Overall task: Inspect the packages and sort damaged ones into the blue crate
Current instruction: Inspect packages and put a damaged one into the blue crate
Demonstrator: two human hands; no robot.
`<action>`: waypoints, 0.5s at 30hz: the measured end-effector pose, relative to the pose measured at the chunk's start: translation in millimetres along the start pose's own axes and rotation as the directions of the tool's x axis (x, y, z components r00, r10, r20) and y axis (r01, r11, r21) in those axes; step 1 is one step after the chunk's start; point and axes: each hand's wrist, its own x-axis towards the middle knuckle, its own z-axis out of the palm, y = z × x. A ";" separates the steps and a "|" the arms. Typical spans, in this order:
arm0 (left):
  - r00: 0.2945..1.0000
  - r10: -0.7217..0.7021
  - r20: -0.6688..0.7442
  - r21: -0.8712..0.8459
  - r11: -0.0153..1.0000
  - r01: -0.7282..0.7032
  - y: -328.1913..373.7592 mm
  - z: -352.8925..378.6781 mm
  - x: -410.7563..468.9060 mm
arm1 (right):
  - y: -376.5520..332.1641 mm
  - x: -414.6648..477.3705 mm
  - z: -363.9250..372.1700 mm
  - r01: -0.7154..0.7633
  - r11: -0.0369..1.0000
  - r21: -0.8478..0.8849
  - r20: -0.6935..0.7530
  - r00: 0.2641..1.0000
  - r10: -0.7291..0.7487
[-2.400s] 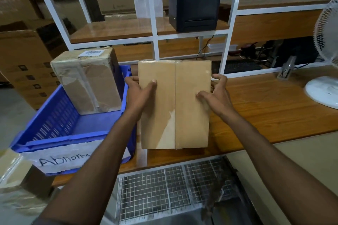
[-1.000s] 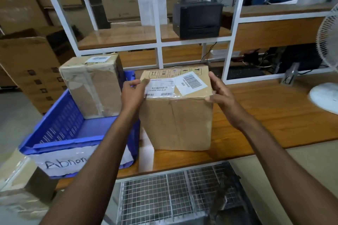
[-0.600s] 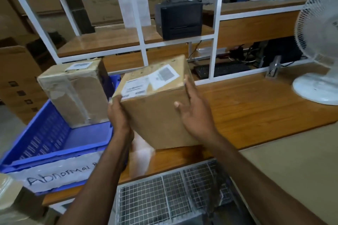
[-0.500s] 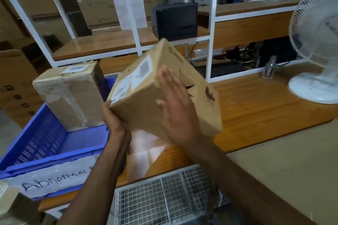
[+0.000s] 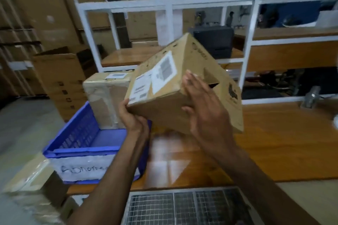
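Note:
I hold a brown cardboard box (image 5: 170, 95) tilted in the air above the wooden table (image 5: 274, 142). White shipping labels face up-left, and a dark torn hole shows on its right face. My left hand (image 5: 130, 115) grips the box's lower left corner from below. My right hand (image 5: 203, 107) presses flat against its near face, fingers straight. To the left stands the blue crate (image 5: 82, 144) with a handwritten white label. Inside it stands a crumpled, taped package (image 5: 106, 100).
A white shelf frame (image 5: 170, 7) rises behind the table with a black printer (image 5: 214, 42) on it. Stacked cartons (image 5: 60, 78) fill the left background. A wrapped package (image 5: 33, 192) sits at lower left, beside a wire mesh rack (image 5: 173, 208) below the table edge.
The box stood upright on the table; both hands lifted it and tipped it to the left, so its right face with the hole shows. The view shifted right, so the crate appears nearer the middle.

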 end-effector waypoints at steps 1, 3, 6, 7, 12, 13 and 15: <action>1.000 0.026 0.016 0.000 1.000 -0.026 9.4 5.6 -0.9 | 1.8 3.8 -2.0 0.009 1.000 0.008 -0.030 1.000 -0.009; 0.995 0.085 0.046 0.009 0.996 -0.086 31.2 13.0 -2.0 | 4.9 12.3 -2.2 0.017 1.000 0.025 -0.078 0.997 -0.015; 0.982 0.164 0.096 0.047 0.985 -0.169 68.4 17.6 -3.2 | 3.6 26.5 6.3 -0.002 0.998 0.069 -0.146 0.989 0.012; 0.974 0.195 0.116 0.041 0.979 -0.201 80.7 17.4 -1.9 | -0.1 31.8 11.1 -0.003 0.996 0.084 -0.173 0.985 0.017; 0.930 0.328 0.164 0.072 0.936 -0.343 146.5 10.0 20.7 | -43.0 58.9 46.7 0.020 0.989 0.145 -0.290 0.957 0.023; 0.924 0.344 0.169 0.079 0.929 -0.361 160.2 5.5 29.6 | -53.4 65.7 55.7 0.024 0.987 0.159 -0.293 0.956 0.024; 0.911 0.370 0.182 0.086 0.917 -0.390 189.5 -8.7 51.1 | -72.1 80.2 76.2 0.016 0.983 0.182 -0.292 0.956 0.039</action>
